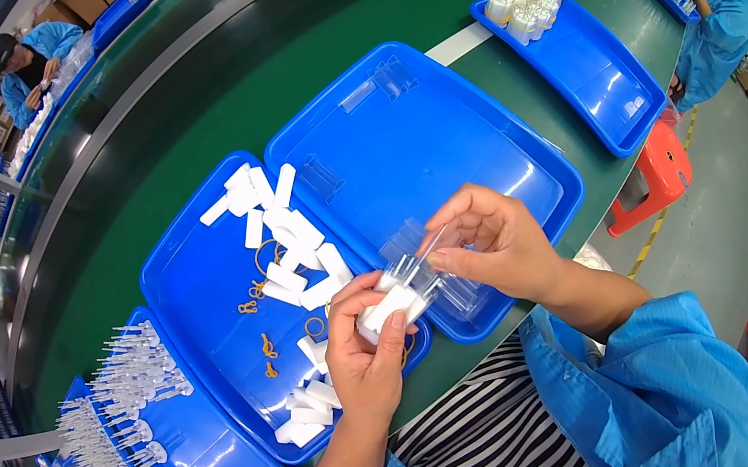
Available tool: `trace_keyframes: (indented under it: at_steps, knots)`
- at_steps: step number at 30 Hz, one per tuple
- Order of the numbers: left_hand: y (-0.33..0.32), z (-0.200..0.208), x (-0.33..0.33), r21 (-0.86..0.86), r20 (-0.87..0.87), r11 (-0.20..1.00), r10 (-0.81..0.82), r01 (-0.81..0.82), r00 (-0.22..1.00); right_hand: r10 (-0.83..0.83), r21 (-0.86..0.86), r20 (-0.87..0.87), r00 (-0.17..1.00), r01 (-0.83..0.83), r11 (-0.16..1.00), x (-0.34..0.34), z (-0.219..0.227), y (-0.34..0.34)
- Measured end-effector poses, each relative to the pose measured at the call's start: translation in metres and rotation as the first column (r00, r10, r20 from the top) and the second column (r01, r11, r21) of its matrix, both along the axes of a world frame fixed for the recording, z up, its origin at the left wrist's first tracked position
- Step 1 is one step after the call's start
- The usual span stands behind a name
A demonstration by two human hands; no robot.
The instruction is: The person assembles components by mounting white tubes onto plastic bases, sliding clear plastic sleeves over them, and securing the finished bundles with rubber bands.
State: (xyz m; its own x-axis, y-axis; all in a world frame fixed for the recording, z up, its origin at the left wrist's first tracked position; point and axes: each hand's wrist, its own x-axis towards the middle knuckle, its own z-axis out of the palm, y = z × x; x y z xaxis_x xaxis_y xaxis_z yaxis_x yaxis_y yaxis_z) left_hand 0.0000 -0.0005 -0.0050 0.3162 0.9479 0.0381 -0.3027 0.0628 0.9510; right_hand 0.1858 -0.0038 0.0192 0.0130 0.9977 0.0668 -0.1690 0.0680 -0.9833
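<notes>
My left hand point(361, 361) is closed around a small bundle of white pieces point(390, 311) with thin clear stems pointing right. Just to its right, my right hand point(506, 245) pinches a clear plastic piece point(451, 237) by the stem ends. Both hands are above the near edges of two blue trays. White rectangular blocks point(296, 232) and tan rubber bands point(268, 346) lie in the left tray point(158, 244). In the larger right tray point(419, 150), clear plastic pieces point(395, 80) lie at the far end, with more partly hidden beneath my right hand.
Farther left, blue trays hold many white stemmed parts point(140, 370). At the far right, a blue tray point(603, 83) carries clustered white-and-clear assemblies point(526, 6). A red stool point(654, 174) stands beside the green bench. Co-workers in blue sit at the right and left.
</notes>
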Motion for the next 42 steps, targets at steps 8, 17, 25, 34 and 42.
trace_keyframes:
  at_steps: [8,17,25,34,42]
  knots:
    - [0.000,-0.001,0.000,0.040,-0.027,0.998,-0.036,0.038,0.999,0.009,0.009,0.031,0.999,-0.010,1.000,0.003,-0.003,0.001]
    - [-0.002,-0.002,0.001,0.001,-0.015,0.999,-0.052,0.052,0.999,0.089,-0.176,-0.390,0.916,-0.169,0.970,0.006,-0.013,0.001]
    - [-0.003,-0.004,0.002,-0.072,-0.005,0.997,-0.037,0.036,0.999,0.067,-0.154,-0.117,0.991,-0.084,0.984,0.001,-0.009,-0.001]
    - [-0.002,-0.004,0.003,-0.003,-0.038,0.999,0.049,-0.050,0.998,0.097,-0.188,-0.276,0.956,-0.153,0.970,0.001,-0.012,0.000]
    - [-0.001,-0.003,0.002,0.040,-0.101,0.997,0.066,-0.063,0.993,0.051,-0.132,-0.217,0.975,-0.081,0.988,-0.006,-0.013,-0.003]
